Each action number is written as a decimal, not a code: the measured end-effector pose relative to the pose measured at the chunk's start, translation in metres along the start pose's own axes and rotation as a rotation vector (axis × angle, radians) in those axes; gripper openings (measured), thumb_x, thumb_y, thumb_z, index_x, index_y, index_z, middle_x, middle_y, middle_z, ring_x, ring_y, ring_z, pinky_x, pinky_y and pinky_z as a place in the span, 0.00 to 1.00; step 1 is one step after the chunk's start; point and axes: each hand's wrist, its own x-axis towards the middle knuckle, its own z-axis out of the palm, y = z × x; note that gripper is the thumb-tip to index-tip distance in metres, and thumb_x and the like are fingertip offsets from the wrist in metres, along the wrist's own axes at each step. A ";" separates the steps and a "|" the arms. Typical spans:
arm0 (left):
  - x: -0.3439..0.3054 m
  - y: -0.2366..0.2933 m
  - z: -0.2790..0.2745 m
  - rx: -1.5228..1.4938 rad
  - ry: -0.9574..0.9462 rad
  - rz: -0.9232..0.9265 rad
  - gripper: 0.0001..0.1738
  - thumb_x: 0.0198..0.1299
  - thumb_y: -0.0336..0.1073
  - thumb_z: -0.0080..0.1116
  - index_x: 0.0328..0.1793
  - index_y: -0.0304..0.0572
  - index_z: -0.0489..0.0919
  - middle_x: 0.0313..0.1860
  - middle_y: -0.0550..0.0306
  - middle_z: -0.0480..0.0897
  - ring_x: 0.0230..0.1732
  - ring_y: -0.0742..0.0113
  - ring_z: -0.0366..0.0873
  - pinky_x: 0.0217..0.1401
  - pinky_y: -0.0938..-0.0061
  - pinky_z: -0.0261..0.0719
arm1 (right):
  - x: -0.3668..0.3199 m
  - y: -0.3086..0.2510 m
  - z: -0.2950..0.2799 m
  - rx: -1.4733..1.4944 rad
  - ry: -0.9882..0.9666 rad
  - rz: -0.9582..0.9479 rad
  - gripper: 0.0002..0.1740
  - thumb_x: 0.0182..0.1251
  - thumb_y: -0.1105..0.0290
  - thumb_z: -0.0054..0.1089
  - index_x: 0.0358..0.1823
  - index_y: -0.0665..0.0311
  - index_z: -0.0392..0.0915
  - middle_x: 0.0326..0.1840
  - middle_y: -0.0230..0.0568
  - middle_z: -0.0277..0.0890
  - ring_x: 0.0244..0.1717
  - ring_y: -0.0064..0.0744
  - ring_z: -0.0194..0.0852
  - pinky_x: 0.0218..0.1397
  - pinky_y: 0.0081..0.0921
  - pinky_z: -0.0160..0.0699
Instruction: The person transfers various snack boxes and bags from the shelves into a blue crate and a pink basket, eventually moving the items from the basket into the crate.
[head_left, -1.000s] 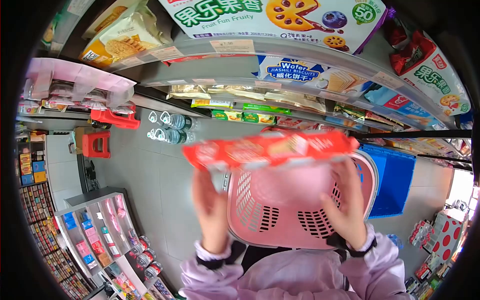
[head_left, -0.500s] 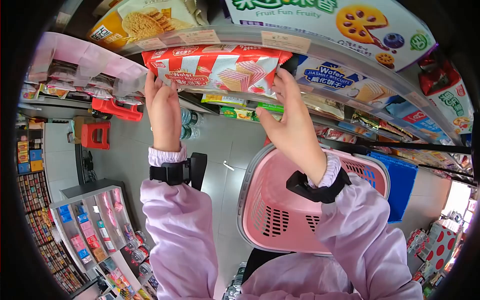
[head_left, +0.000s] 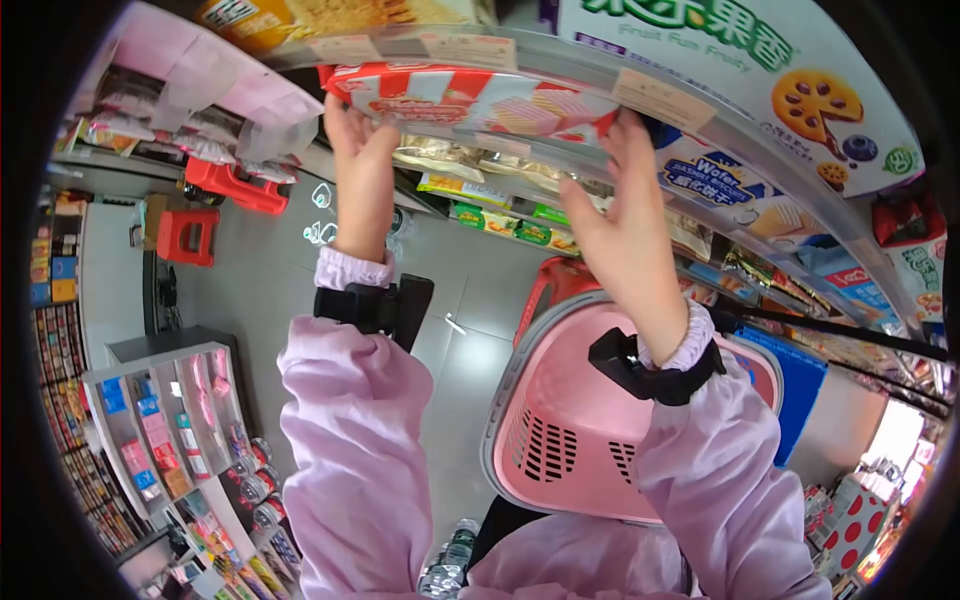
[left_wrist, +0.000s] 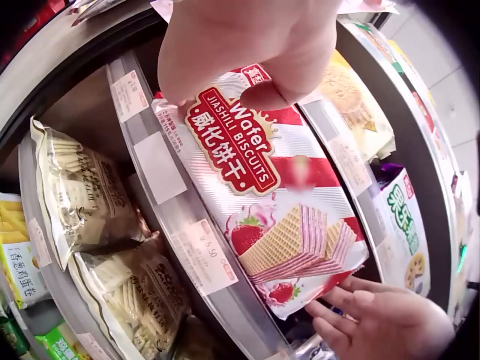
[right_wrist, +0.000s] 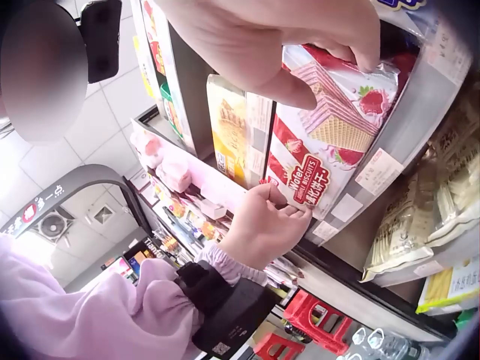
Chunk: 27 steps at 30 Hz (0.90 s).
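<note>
A red and white pack of wafer biscuits (head_left: 470, 100) lies at the shelf's front opening, strawberry picture showing in the left wrist view (left_wrist: 277, 195). My left hand (head_left: 362, 170) grips its left end; in the left wrist view that hand (left_wrist: 247, 45) has thumb and fingers at the pack's edges. At the other end, my right hand (head_left: 630, 220) touches the pack with its fingertips, thumb held apart. The right wrist view shows the right hand (right_wrist: 277, 45) over the pack's end and the left hand (right_wrist: 266, 229) at the opposite end.
A pink basket (head_left: 570, 380) stands below the right forearm, beside a blue crate (head_left: 800, 400). Price-tagged shelf edges (head_left: 560, 55) run above and beneath the pack. Blue wafer packs (head_left: 710, 180) are to its right. Red stools (head_left: 187, 237) and water bottles (head_left: 455, 555) stand on the floor.
The pack has risen from above the basket to the shelf, then moved slightly right and deeper under the upper shelf edge. Both hands have travelled with it.
</note>
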 end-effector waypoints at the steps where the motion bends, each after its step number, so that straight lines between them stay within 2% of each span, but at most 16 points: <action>1: -0.002 -0.003 0.000 -0.004 -0.022 0.033 0.40 0.48 0.18 0.38 0.70 0.40 0.40 0.64 0.49 0.55 0.65 0.60 0.54 0.69 0.64 0.47 | -0.001 0.000 -0.003 -0.032 -0.036 0.047 0.40 0.53 0.76 0.56 0.65 0.72 0.43 0.61 0.55 0.55 0.63 0.42 0.54 0.63 0.33 0.54; 4: -0.013 -0.008 0.007 -0.003 -0.072 0.106 0.41 0.48 0.18 0.37 0.70 0.39 0.38 0.69 0.46 0.47 0.70 0.56 0.45 0.70 0.62 0.44 | -0.005 0.005 -0.003 0.042 0.024 0.124 0.40 0.53 0.76 0.55 0.65 0.71 0.42 0.63 0.54 0.51 0.65 0.43 0.51 0.65 0.35 0.50; 5: -0.014 -0.009 0.009 0.027 -0.094 0.145 0.42 0.46 0.18 0.40 0.70 0.39 0.39 0.67 0.46 0.50 0.68 0.58 0.48 0.69 0.63 0.48 | -0.006 0.003 -0.001 0.106 0.082 0.114 0.36 0.51 0.80 0.52 0.61 0.76 0.46 0.61 0.60 0.53 0.65 0.46 0.51 0.66 0.32 0.49; 7: -0.010 -0.013 0.014 0.068 -0.104 0.218 0.43 0.43 0.20 0.45 0.69 0.38 0.45 0.64 0.46 0.57 0.63 0.61 0.59 0.63 0.67 0.59 | -0.011 0.002 0.004 0.135 0.097 0.138 0.37 0.51 0.80 0.51 0.63 0.75 0.44 0.62 0.60 0.52 0.66 0.45 0.49 0.66 0.32 0.47; 8: -0.006 -0.013 0.014 0.072 -0.075 0.181 0.42 0.43 0.20 0.46 0.68 0.37 0.46 0.62 0.46 0.59 0.60 0.61 0.62 0.60 0.68 0.61 | -0.013 0.002 0.006 0.148 0.107 0.154 0.38 0.51 0.81 0.51 0.63 0.75 0.43 0.62 0.60 0.51 0.66 0.45 0.48 0.66 0.32 0.46; 10: 0.003 -0.016 0.014 0.081 -0.027 0.100 0.41 0.43 0.21 0.47 0.67 0.36 0.48 0.59 0.46 0.64 0.55 0.62 0.68 0.55 0.70 0.66 | -0.015 0.002 0.010 0.133 0.033 0.167 0.39 0.52 0.80 0.51 0.64 0.77 0.41 0.63 0.63 0.49 0.67 0.45 0.46 0.67 0.30 0.45; 11: 0.010 -0.025 0.009 0.224 0.017 0.195 0.37 0.43 0.24 0.49 0.64 0.32 0.52 0.52 0.46 0.70 0.47 0.62 0.72 0.50 0.71 0.70 | -0.015 0.002 0.012 0.115 0.012 0.160 0.39 0.52 0.80 0.51 0.63 0.78 0.41 0.63 0.63 0.49 0.67 0.45 0.46 0.67 0.29 0.45; 13: 0.024 -0.027 0.000 0.351 0.022 0.199 0.35 0.43 0.25 0.50 0.62 0.30 0.54 0.49 0.45 0.72 0.45 0.61 0.73 0.48 0.72 0.71 | -0.012 0.003 0.014 0.050 -0.019 0.126 0.39 0.52 0.77 0.51 0.62 0.82 0.40 0.62 0.65 0.50 0.65 0.48 0.49 0.66 0.28 0.48; 18: 0.033 -0.019 -0.001 0.519 0.055 0.157 0.33 0.43 0.27 0.52 0.58 0.27 0.56 0.44 0.44 0.74 0.42 0.60 0.75 0.46 0.72 0.72 | 0.002 0.014 0.015 0.076 -0.048 0.084 0.40 0.52 0.75 0.53 0.62 0.82 0.41 0.60 0.66 0.54 0.62 0.49 0.56 0.63 0.29 0.54; 19: 0.032 -0.016 0.000 0.468 0.035 0.102 0.35 0.43 0.28 0.52 0.59 0.24 0.54 0.46 0.42 0.74 0.44 0.59 0.75 0.47 0.72 0.72 | 0.003 0.015 0.011 0.097 -0.057 0.102 0.40 0.52 0.75 0.53 0.62 0.82 0.41 0.60 0.66 0.54 0.62 0.49 0.56 0.63 0.28 0.55; 22: 0.031 -0.029 -0.004 0.512 0.051 0.176 0.39 0.44 0.29 0.53 0.62 0.21 0.50 0.47 0.41 0.74 0.44 0.58 0.75 0.48 0.71 0.71 | -0.003 0.007 -0.001 0.190 -0.076 0.157 0.39 0.53 0.76 0.53 0.63 0.79 0.42 0.60 0.62 0.55 0.62 0.46 0.56 0.62 0.29 0.56; 23: 0.022 -0.020 0.000 0.472 0.012 0.064 0.42 0.45 0.31 0.53 0.64 0.20 0.46 0.53 0.38 0.70 0.53 0.56 0.70 0.55 0.71 0.67 | -0.010 0.003 -0.007 0.225 -0.081 0.176 0.38 0.54 0.76 0.53 0.64 0.78 0.43 0.61 0.61 0.55 0.62 0.45 0.56 0.62 0.29 0.57; 26: -0.011 -0.038 -0.007 0.743 0.129 0.251 0.40 0.47 0.28 0.51 0.66 0.25 0.47 0.60 0.37 0.64 0.61 0.54 0.62 0.63 0.69 0.59 | -0.039 0.005 -0.030 0.029 -0.206 0.078 0.35 0.55 0.76 0.52 0.64 0.74 0.47 0.63 0.57 0.53 0.62 0.44 0.57 0.61 0.30 0.58; 27: -0.031 -0.026 0.001 0.594 0.096 0.188 0.38 0.48 0.25 0.48 0.66 0.28 0.49 0.62 0.39 0.61 0.64 0.54 0.59 0.65 0.68 0.55 | -0.053 -0.002 -0.040 0.093 -0.242 0.163 0.35 0.54 0.77 0.52 0.63 0.72 0.49 0.63 0.55 0.54 0.62 0.44 0.57 0.61 0.31 0.58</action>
